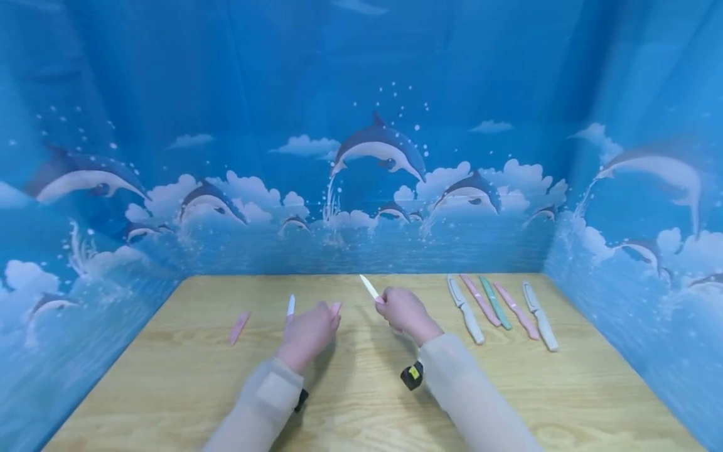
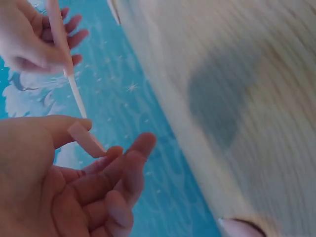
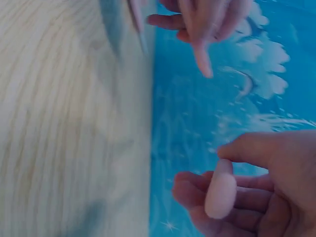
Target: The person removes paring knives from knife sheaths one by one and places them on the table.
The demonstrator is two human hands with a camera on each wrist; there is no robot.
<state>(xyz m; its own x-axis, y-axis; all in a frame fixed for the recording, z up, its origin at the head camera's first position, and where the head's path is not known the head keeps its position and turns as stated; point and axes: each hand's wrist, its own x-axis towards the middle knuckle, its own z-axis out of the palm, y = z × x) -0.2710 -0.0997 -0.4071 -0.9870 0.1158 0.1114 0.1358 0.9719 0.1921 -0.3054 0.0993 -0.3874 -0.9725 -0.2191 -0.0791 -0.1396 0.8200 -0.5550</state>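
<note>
My right hand (image 1: 408,314) grips a paring knife by its pink handle (image 3: 220,196), the pale blade (image 1: 369,287) pointing up and away to the left. Between thumb and fingertips, my left hand (image 1: 310,334) pinches a small pink blade sheath (image 2: 88,140). The two hands are apart, and the knife is out of that sheath. Partly hidden behind the left hand, a second knife with a bare white blade (image 1: 290,306) and pink handle lies on the table. Farther left lies another pink sheath (image 1: 240,328).
At the right of the wooden table (image 1: 361,402) several knives lie in a row: a white one (image 1: 465,309), a pink one (image 1: 480,300), a green one (image 1: 495,302), another pink one (image 1: 516,311) and another white one (image 1: 540,316). A blue dolphin-print curtain (image 1: 254,94) encloses the back and sides.
</note>
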